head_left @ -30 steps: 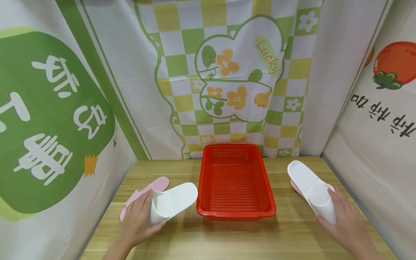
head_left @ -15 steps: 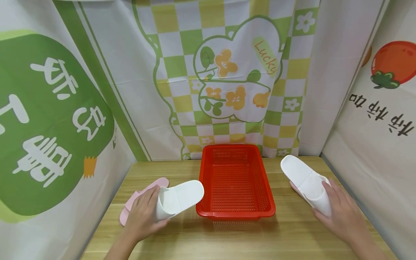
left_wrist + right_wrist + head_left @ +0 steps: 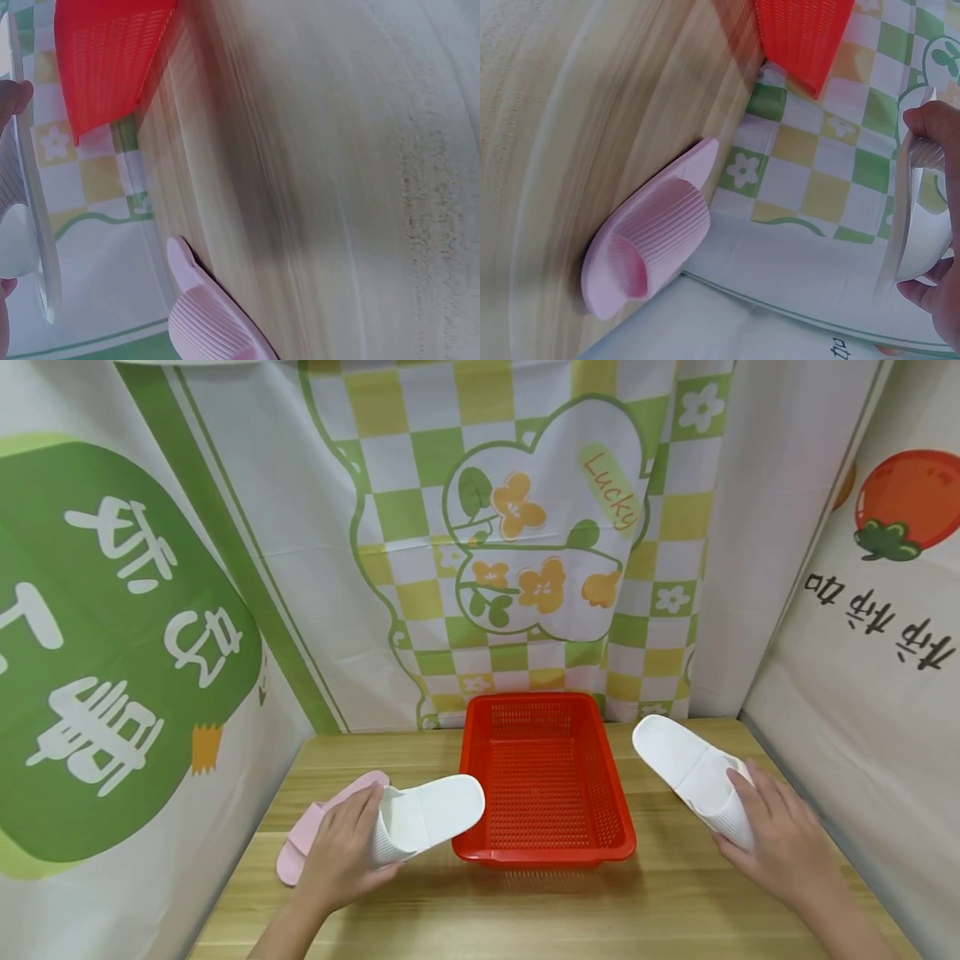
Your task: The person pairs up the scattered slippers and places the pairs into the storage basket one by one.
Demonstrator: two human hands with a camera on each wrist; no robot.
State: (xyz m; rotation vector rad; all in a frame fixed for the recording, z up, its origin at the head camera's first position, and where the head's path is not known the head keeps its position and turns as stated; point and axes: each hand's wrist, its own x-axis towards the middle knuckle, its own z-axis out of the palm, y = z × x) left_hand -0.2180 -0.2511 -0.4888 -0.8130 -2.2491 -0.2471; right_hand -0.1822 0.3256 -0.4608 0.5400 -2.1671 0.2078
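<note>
In the head view my left hand [image 3: 347, 852] grips a white slipper [image 3: 442, 810] by its ribbed strap, the toe end overlapping the left rim of a red basket [image 3: 543, 855]. On the other side my right hand [image 3: 780, 839] grips a second white slipper [image 3: 671, 752] the same way, its far end slanting toward the basket. Both white slippers are up off the table in the wrist views. Under my left hand lies a pink slipper [image 3: 306, 835], partly covered by the hand. Another pink slipper [image 3: 649, 232] lies on the table in the right wrist view, hidden in the head view.
The wooden table [image 3: 525, 918] runs back to a checked curtain [image 3: 420, 527]. White printed cloth walls [image 3: 877, 760] close in the left and right sides. The basket, with perforated sides, stands at the back middle.
Both hands have moved inward toward the basket with their white slippers. The right slipper has shifted left and now covers the pink one behind it. The basket has stayed put.
</note>
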